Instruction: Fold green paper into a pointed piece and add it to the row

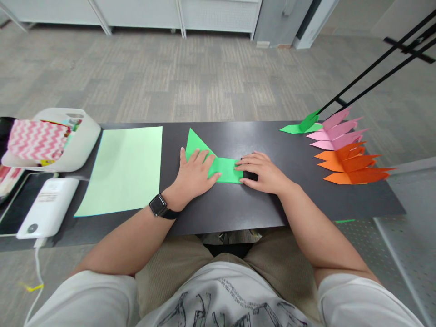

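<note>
Left hand (193,175) flat, palm down, pressing folded green paper (223,169) at table (238,204) centre. Right hand (264,171) fingertips pinning right edge. Paper's point aims far-left; long axis diagonal.

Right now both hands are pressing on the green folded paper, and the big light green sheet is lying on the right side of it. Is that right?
Not quite. Both the left hand and right hand do press on the green folded paper, but the light green sheet lies to its left, not its right. The head view shows it.
</note>
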A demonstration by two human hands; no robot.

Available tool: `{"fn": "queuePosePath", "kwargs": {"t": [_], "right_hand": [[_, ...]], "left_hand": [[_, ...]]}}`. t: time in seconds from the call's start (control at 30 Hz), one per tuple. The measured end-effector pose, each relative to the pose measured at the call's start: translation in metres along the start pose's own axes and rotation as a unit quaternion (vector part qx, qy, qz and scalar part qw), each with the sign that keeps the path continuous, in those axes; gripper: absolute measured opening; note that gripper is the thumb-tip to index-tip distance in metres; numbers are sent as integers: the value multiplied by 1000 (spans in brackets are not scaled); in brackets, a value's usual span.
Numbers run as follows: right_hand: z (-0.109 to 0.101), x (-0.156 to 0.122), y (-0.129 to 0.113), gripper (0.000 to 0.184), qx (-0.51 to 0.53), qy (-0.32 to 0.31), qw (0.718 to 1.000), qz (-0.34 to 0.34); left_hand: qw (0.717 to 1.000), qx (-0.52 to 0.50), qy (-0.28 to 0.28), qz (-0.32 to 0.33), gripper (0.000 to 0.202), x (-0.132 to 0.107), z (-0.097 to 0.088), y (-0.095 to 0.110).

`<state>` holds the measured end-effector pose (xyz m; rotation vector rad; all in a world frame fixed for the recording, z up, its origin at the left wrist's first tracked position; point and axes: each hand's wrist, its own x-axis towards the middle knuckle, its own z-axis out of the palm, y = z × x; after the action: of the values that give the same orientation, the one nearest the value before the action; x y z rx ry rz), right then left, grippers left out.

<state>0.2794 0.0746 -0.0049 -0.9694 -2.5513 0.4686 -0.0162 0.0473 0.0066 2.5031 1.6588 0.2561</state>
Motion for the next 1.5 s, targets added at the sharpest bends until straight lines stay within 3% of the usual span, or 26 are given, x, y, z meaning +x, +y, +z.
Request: {"fn": "queuePosePath", "kwargs": {"t": [0.17, 0.43, 0.73, 1.5], "right_hand": [[5, 4, -6, 33, -19, 20, 1000, -12], [7, 8, -11, 33, -36, 20, 998, -40], [8, 10, -12, 33, -36, 2, 998, -55], [10, 10, -11, 33, -60, -5, 997, -46]], "left_hand": [[1000, 8, 10, 3, 58, -1, 3, 4], [999, 20, 24, 12, 60, -7, 12, 28], [1000, 14, 1, 25, 56, -9, 13, 23], [1000, 9, 6, 21, 55, -8, 13, 22]]}}
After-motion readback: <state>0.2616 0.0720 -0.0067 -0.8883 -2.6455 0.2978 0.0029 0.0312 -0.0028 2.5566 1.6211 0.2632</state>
